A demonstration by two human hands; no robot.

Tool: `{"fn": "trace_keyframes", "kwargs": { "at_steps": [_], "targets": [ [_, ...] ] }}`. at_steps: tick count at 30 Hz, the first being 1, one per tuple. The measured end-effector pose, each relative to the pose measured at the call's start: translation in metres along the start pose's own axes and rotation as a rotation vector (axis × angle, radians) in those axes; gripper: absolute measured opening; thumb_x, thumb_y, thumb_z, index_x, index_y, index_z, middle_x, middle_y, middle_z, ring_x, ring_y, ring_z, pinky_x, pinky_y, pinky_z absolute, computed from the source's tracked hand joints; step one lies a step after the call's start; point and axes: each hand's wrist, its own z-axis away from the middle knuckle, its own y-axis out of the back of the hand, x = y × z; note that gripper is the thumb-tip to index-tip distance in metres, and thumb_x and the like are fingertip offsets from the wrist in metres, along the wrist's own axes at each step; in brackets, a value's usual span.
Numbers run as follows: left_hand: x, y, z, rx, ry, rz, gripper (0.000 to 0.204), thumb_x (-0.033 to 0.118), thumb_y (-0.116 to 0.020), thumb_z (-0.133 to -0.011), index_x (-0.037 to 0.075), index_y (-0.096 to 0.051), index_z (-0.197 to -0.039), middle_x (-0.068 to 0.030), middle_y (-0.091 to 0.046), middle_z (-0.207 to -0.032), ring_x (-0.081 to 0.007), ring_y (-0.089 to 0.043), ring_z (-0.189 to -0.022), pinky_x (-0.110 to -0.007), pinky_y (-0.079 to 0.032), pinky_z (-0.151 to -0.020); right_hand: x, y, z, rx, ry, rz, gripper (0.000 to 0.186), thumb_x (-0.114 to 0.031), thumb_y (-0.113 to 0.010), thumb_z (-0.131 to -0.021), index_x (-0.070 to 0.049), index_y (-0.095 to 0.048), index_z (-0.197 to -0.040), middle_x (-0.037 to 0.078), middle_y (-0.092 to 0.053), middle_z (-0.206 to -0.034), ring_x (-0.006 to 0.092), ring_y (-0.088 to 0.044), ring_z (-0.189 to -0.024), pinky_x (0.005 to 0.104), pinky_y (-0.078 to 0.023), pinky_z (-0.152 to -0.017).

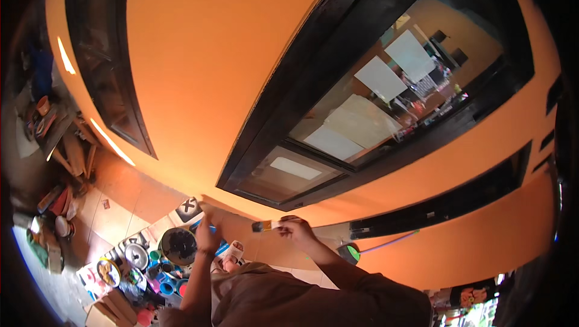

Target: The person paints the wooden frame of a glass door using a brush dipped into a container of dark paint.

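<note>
From my remote view, I find the paintbrush [263,226] out to the left of the right hand [295,229], its dark bristles aimed toward the other hand and its handle end inside the grip. The right hand is curled, fingers pinching the brush. To the left of it, well apart from the brush, I have the left hand [207,236] raised; I cannot tell whether its fingers are spread or closed, or whether they hold anything. Just left of that hand sits a round basin [179,246] with a dark inside, and a small square with a dark cross [189,207] lies just beyond. Farther left and nearer the body, I make out a round metal lid [137,256] among crowded kitchenware. Ahead of both hands rises an orange wall [223,55] with a black-framed window [265,110]; right of the right hand is a green-headed broom [350,253].
</note>
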Motion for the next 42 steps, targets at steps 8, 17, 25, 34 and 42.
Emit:
{"fn": "trace_keyframes", "kwargs": {
  "at_steps": [8,17,25,34,42],
  "targets": [
    [-0.244,0.086,0.218,-0.079,0.635,-0.384,0.030,0.019,-0.069,-0.070,0.003,-0.064,-0.095,-0.0208,-0.067,-0.082,-0.0405,-0.064,-0.080,-0.048,-0.051,-0.073,0.074,-0.070,0.007,-0.118,-0.274,0.110,0.016,-0.003,-0.065,-0.082,-0.003,-0.061,-0.097,0.012,-0.065,-0.085,0.0181,-0.066,-0.070,0.0294,-0.055,-0.061],
    [-0.197,0.090,0.218,0.221,0.961,-0.055,0.027,0.029,-0.062,-0.083,0.002,-0.062,-0.084,-0.0244,-0.064,-0.081,-0.0418,-0.063,-0.081,-0.048,-0.049,-0.070,0.075,-0.110,-0.025,-0.327,-0.274,0.304,0.020,-0.004,-0.051,-0.089,0.000,-0.054,-0.108,0.014,-0.064,-0.093,0.0208,-0.064,-0.083,0.0303,-0.053,-0.073],
    [-0.153,0.018,0.273,0.175,1.352,0.144,0.029,0.032,-0.062,-0.087,0.004,-0.065,-0.081,-0.0206,-0.066,-0.076,-0.0374,-0.065,-0.074,-0.047,-0.050,-0.069,0.163,-0.145,-0.086,-0.423,-0.450,0.573,0.023,-0.006,-0.055,-0.089,0.004,-0.055,-0.109,0.016,-0.064,-0.100,0.0219,-0.065,-0.090,0.0322,-0.055,-0.078],
    [-0.163,-0.068,0.272,0.271,1.429,0.241,0.039,0.035,-0.058,-0.091,0.000,-0.059,-0.076,-0.0242,-0.055,-0.066,-0.0429,-0.055,-0.065,-0.047,-0.042,-0.058,0.307,-0.178,-0.209,-0.548,-0.450,0.848,0.019,-0.002,-0.057,-0.088,0.004,-0.060,-0.106,0.013,-0.063,-0.103,0.0193,-0.065,-0.088,0.0284,-0.056,-0.077],
    [-0.185,-0.153,0.215,0.377,1.558,0.676,0.051,0.039,-0.064,-0.087,-0.003,-0.051,-0.061,-0.0202,-0.049,-0.054,-0.0280,-0.050,-0.046,-0.041,-0.042,-0.051,0.415,-0.177,-0.284,-0.826,-0.187,1.422,0.019,-0.004,-0.059,-0.082,-0.003,-0.066,-0.100,0.011,-0.065,-0.100,0.0197,-0.066,-0.084,0.0315,-0.054,-0.073]
  ]
}}
